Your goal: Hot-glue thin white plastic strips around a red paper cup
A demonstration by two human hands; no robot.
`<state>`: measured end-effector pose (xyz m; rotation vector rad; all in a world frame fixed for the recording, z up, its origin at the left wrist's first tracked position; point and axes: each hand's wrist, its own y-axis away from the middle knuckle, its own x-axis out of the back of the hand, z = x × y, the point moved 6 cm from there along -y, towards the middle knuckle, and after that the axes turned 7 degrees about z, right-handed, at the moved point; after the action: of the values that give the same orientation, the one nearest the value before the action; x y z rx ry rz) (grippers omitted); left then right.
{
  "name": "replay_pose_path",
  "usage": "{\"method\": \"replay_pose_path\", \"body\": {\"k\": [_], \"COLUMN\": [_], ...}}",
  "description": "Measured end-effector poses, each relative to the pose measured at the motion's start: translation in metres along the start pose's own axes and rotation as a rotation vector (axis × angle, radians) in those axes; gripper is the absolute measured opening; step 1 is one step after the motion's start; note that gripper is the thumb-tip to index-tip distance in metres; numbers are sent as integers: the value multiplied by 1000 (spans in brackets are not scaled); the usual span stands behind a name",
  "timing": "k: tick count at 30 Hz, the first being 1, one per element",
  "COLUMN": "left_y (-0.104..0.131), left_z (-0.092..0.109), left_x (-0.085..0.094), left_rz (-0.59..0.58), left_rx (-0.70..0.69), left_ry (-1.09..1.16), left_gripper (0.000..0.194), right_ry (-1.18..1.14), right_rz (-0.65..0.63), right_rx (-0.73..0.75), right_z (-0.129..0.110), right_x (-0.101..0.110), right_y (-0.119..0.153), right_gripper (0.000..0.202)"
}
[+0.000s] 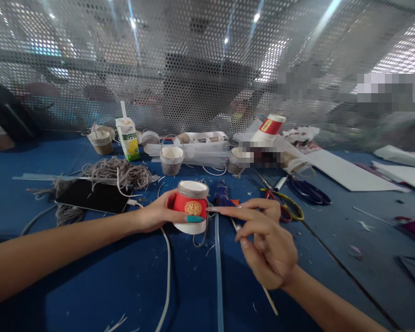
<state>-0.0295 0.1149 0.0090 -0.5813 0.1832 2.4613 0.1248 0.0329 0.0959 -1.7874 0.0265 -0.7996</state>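
Observation:
My left hand [162, 212] is closed around a red and white paper cup [191, 223] with a gold emblem. Grey yarn [188, 191] is wound around the cup's top edge, and a loose end hangs by its right side. My right hand [264, 233] has its index finger stretched to the cup's right side, at or very near its surface; the other fingers are bent apart with nothing visible in them. A thin wooden stick [270, 302] passes beneath that hand. Behind the fingertips lies a dark blue glue gun [222, 193], partly hidden. A translucent glue stick [219, 276] lies in front.
At left are a phone [93, 196], a heap of grey yarn [115, 173] and a white cable [168, 272]. A drink carton [127, 140] and a yarn-wrapped cup [172, 161] stand behind. Scissors [307, 191] and white board [352, 170] lie at right, before a perforated metal screen [200, 69].

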Motion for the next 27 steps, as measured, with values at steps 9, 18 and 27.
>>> {"method": "replay_pose_path", "body": {"k": [9,18,27], "left_y": [2,4,2], "left_z": [3,6,2], "left_x": [-5,-4,-1], "left_rz": [-53,-79,-102], "left_rx": [-37,-5,51], "left_ry": [-29,52,82], "left_gripper": [55,57,60], "right_ry": [51,13,-52], "right_rz": [-332,-163,-205], "right_rx": [-1,-42,-50], "right_z": [-9,1,3], "right_x": [-25,-15,-18], "right_y": [2,1,3], "right_gripper": [32,25,23]}}
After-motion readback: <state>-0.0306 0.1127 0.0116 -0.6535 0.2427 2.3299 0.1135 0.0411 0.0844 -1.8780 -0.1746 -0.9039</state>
